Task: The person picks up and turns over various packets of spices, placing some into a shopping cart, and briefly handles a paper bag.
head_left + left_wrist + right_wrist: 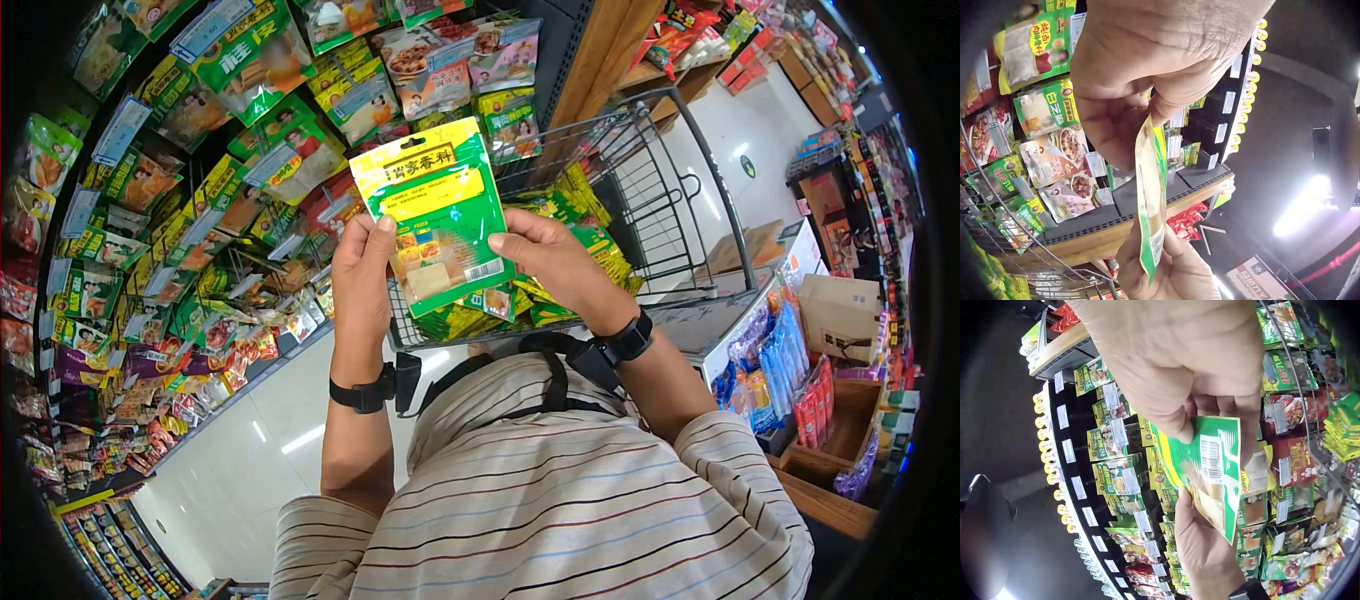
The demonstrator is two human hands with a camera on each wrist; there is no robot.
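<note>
A green and yellow spice packet (450, 230) is held up in front of the torso, its printed face with a barcode turned toward the head camera. My left hand (362, 262) pinches its left edge, thumb on the face and fingers behind. On the other edge, my right hand (560, 262) pinches it the same way, near the barcode. Seen from the left wrist, the packet (1152, 200) is nearly edge-on between the two hands. In the right wrist view the packet's barcode (1211, 459) lies beside the right thumb.
Below and beyond the packet is a wire shopping cart (690, 235) with several green and yellow packets (570, 215) inside. Hanging packets with price tags fill the shelf rack (200, 250) on the left. A wooden post (595, 60) and a cardboard box (840, 310) stand to the right.
</note>
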